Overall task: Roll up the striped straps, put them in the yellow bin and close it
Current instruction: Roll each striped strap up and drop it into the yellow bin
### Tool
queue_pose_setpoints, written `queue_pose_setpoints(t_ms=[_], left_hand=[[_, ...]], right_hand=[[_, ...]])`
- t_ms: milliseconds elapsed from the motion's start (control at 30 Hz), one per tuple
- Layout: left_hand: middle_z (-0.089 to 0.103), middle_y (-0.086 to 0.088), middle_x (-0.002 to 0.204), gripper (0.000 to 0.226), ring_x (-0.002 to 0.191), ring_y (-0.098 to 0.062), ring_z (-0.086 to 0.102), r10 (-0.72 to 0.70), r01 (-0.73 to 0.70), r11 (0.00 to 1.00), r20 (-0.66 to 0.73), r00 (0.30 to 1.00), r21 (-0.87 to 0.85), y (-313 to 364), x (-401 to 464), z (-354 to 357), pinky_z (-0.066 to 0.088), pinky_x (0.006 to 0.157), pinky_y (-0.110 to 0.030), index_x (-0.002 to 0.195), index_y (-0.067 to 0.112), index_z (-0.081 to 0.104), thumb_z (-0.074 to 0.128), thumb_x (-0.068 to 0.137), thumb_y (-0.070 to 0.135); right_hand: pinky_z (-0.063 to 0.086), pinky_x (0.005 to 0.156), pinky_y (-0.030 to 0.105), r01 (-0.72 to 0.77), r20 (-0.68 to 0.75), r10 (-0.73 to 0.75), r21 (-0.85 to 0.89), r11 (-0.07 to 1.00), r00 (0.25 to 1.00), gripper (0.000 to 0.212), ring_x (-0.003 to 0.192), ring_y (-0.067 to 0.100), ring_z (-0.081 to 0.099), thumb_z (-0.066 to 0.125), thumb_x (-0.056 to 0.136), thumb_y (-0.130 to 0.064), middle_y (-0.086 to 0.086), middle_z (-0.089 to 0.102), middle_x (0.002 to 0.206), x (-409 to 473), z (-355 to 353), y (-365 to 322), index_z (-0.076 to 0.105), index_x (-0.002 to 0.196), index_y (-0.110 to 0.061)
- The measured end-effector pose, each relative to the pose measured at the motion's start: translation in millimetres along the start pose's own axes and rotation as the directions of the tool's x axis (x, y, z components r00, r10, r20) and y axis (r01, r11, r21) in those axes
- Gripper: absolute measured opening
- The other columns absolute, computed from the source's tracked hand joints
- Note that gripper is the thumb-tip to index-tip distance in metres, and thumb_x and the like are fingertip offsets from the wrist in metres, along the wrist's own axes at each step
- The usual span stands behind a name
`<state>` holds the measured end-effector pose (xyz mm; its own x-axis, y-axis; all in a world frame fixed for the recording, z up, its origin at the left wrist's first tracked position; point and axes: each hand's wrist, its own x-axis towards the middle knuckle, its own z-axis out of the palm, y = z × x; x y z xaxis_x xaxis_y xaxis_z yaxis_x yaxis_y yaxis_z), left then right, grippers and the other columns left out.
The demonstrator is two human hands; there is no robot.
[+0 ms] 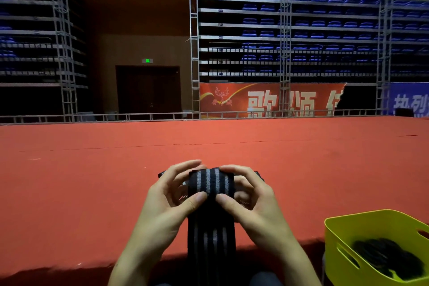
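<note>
nearest the camera, low and to the right of the striped strap [211,237], stands the yellow bin [343,234], open on top with slot handles in its walls; dark rolled straps [387,260] lie inside it, too dim to count. the bin stands apart from both hands, below the front edge of the red carpeted platform [92,181], whose edge crosses behind the strap's hanging tail.

the strap, black with grey stripes, hangs straight down in the middle and its upper part is wound into a roll held over the carpet. the left hand [169,197] grasps the roll from the strap's left side, thumb pressed on the front face and fingers curled over the top and back. the right hand [249,197] grasps it from the strap's right side in the same way, thumb on the front close to the left thumb, fingers arched over the top. the two hands hide the roll's ends. a loose dark end shows beyond the fingers on each side of the roll.

beyond the strap the carpet runs flat to a low metal rail [139,116]. behind that, past the strap, stand metal truss towers [194,42], a red banner [267,100] with white characters, a dark doorway [148,89] under a green sign [147,61], and tiers of blue seats [325,23].
</note>
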<state>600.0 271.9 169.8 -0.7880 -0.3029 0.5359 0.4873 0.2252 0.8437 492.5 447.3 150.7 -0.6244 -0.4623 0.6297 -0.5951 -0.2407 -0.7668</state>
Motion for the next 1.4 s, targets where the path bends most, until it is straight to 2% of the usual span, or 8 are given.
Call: queue_pose_setpoints(t_ms=[267, 467, 633, 733, 867, 967, 1100, 1400], left_hand=[[0.083, -0.008, 0.106, 0.024, 0.104, -0.025, 0.080, -0.029, 0.029, 0.998, -0.010, 1.000, 0.056, -0.3, 3.6, 3.4, 0.060, 0.099, -0.054, 0.120, 0.029, 0.074, 0.075, 0.096, 0.033], [0.083, -0.008, 0.103, 0.025, 0.099, -0.024, 0.080, 0.062, -0.062, 0.995, 0.007, 0.998, 0.073, 2.3, 3.7, 4.3, 0.060, 0.080, -0.032, 0.122, 0.020, 0.072, 0.073, 0.097, 0.021], [0.081, -0.009, 0.109, 0.028, 0.106, -0.022, 0.078, 0.103, -0.103, 0.992, -0.005, 0.995, 0.072, -2.9, 3.7, 1.7, 0.061, 0.089, -0.031, 0.125, 0.019, 0.070, 0.072, 0.098, 0.012], [0.079, -0.010, 0.114, 0.030, 0.112, -0.024, 0.076, 0.111, -0.112, 0.991, 0.019, 0.994, 0.077, -5.4, 4.3, 0.4, 0.060, 0.094, -0.036, 0.127, 0.021, 0.070, 0.072, 0.098, 0.011], [0.077, -0.010, 0.120, 0.035, 0.116, -0.026, 0.075, 0.100, -0.105, 0.992, 0.067, 0.993, 0.074, -6.7, 4.0, 0.2, 0.060, 0.097, -0.039, 0.131, 0.021, 0.068, 0.071, 0.098, 0.010], [0.080, -0.004, 0.116, 0.036, 0.108, -0.022, 0.079, 0.031, -0.035, 0.998, 0.061, 0.998, 0.059, -3.5, 3.4, 1.0, 0.061, 0.086, -0.030, 0.131, 0.029, 0.068, 0.077, 0.096, 0.025], [0.082, -0.007, 0.111, 0.040, 0.107, -0.025, 0.079, -0.037, 0.033, 0.998, 0.065, 0.997, 0.059, -2.7, 3.3, 2.4, 0.061, 0.093, -0.042, 0.129, 0.038, 0.069, 0.075, 0.093, 0.054], [0.081, -0.006, 0.119, 0.041, 0.115, -0.023, 0.077, -0.025, 0.028, 0.998, 0.064, 0.998, -0.047, 0.7, -1.5, 0.2, 0.061, 0.097, -0.036, 0.134, 0.034, 0.068, 0.077, 0.097, 0.019]], right_hand=[[0.066, 0.084, 0.050, 0.070, -0.073, -0.074, -0.047, 0.996, 0.995, 0.053, 0.101, 0.025, 0.077, 0.072, 0.092, 0.013, -0.001, 0.073, 0.119, 1.0, 5.1, 1.8, 0.065, 0.128, -0.026], [0.061, 0.089, 0.040, 0.162, -0.059, -0.164, -0.035, 0.986, 0.985, 0.054, 0.107, 0.026, 0.072, 0.061, 0.086, 0.024, 0.002, 0.071, 0.122, 0.7, 9.3, 4.5, 0.063, 0.114, -0.021], [0.062, 0.096, 0.054, 0.020, 0.036, -0.021, 0.048, 0.999, 0.999, 0.057, 0.111, 0.024, 0.075, 0.076, 0.094, -0.009, -0.001, 0.070, 0.130, 2.5, 2.4, 1.0, 0.055, 0.140, -0.035], [0.063, 0.093, 0.047, -0.041, 0.081, 0.042, -0.013, 0.999, 0.996, 0.051, 0.103, 0.020, 0.076, 0.077, 0.098, -0.033, 0.001, 0.075, 0.121, 3.2, -3.4, -0.6, 0.056, 0.144, -0.041], [0.053, 0.077, 0.028, 0.009, 0.080, -0.008, -0.009, 1.000, 0.997, 0.041, 0.092, 0.013, 0.072, 0.073, 0.102, -0.017, 0.002, 0.076, 0.105, 3.8, -3.0, -0.9, 0.062, 0.139, -0.031], [0.052, 0.076, 0.027, 0.040, 0.060, -0.041, 0.014, 0.999, 0.997, 0.039, 0.092, 0.013, 0.069, 0.070, 0.103, -0.013, 0.004, 0.075, 0.107, 3.0, -2.6, -2.4, 0.064, 0.138, -0.030], [0.052, 0.078, 0.029, 0.082, 0.018, -0.082, 0.002, 0.997, 0.997, 0.040, 0.098, 0.017, 0.072, 0.070, 0.103, -0.008, 0.004, 0.076, 0.117, 1.5, -0.6, -0.4, 0.066, 0.135, -0.031], [0.063, 0.085, 0.045, -0.026, 0.085, 0.028, -0.021, 0.999, 0.996, 0.050, 0.100, 0.031, 0.076, 0.078, 0.098, -0.031, -0.002, 0.076, 0.121, 1.2, -6.3, -4.2, 0.058, 0.143, -0.044]])
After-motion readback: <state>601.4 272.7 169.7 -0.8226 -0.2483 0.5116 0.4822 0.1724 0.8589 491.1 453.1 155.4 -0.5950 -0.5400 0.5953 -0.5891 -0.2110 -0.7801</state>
